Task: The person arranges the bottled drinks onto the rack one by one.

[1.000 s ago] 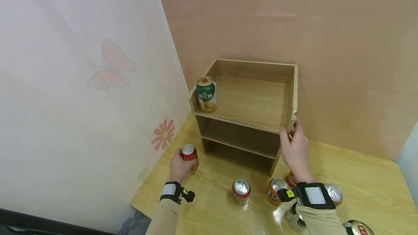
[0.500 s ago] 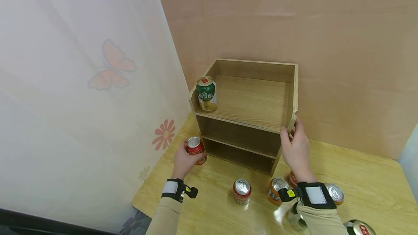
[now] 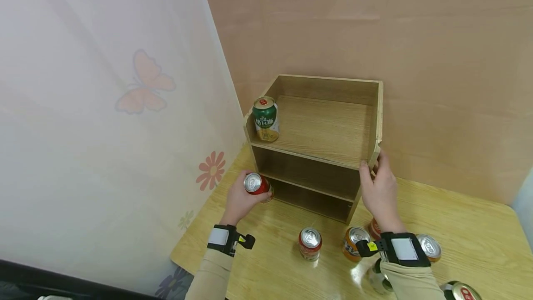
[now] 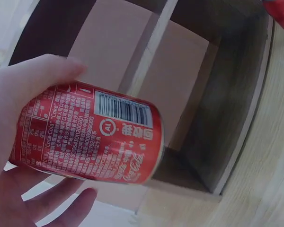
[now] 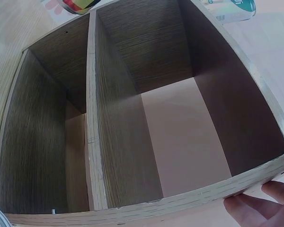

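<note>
A red Coca-Cola can [image 4: 94, 135] is gripped in my left hand [image 3: 241, 200], tilted, right at the lower left front of the wooden shelf [image 3: 300, 153]. In the left wrist view its barcode side shows, with the shelf's two lower compartments behind it. My right hand [image 3: 380, 191] holds the shelf's right side panel near the front upper corner, thumb in front. In the right wrist view its fingertips [image 5: 236, 208] lie against that panel's outside. A green and gold can [image 3: 265, 119] stands upright on the top level at the left.
Another red can [image 3: 310, 243] stands on the table [image 3: 266, 263] before the shelf. Around the right forearm are an orange can [image 3: 354, 243], a silver-topped can [image 3: 429, 247], a dark-topped can [image 3: 460, 290] and several others partly hidden. A patterned wall [image 3: 125, 161] rises close on the left.
My left hand has carried the red can to the right and away from me, up to the shelf's left front, and tilted it. The right hand has stayed on the side panel.
</note>
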A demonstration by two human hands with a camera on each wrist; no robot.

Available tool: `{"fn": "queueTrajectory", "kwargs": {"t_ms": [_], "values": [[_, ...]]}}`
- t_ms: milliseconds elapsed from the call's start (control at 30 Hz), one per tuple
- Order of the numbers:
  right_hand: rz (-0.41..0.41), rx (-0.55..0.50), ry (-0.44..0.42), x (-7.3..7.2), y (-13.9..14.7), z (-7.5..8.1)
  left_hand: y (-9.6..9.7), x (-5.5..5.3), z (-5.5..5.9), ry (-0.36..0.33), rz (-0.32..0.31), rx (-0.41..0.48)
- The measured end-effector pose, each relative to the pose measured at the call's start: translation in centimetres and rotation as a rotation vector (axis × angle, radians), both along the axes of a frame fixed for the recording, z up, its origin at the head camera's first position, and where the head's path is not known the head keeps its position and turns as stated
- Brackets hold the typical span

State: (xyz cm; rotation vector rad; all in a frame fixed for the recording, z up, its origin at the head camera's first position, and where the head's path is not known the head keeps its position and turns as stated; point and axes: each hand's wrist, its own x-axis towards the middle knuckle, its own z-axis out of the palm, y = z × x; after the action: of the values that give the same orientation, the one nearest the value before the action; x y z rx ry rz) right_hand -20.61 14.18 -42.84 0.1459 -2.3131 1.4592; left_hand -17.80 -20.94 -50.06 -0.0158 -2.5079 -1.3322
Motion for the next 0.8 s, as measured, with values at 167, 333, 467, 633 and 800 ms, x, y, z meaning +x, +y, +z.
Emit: {"fn": "queueTrajectory", "kwargs": {"t_ms": [167, 333, 467, 633, 800], "values": [[0.002, 0.014, 0.001, 0.1, 0.1, 0.0, 0.4, 0.0, 0.4, 0.011, 0.001, -0.051], [0.003, 0.012, -0.007, 0.1, 0.1, 0.1, 0.6, -0.1, 0.6, 0.028, -0.006, -0.108], [0.004, 0.003, -0.008, 0.1, 0.1, 0.1, 0.8, -0.1, 1.1, 0.002, -0.020, -0.126], [0.009, 0.006, -0.012, 0.2, 0.0, 0.1, 0.8, 0.0, 1.6, -0.012, -0.049, -0.136], [0.012, 0.005, -0.012, 0.2, 0.0, 0.1, 0.8, 0.1, 1.9, -0.015, -0.065, -0.166]]}}
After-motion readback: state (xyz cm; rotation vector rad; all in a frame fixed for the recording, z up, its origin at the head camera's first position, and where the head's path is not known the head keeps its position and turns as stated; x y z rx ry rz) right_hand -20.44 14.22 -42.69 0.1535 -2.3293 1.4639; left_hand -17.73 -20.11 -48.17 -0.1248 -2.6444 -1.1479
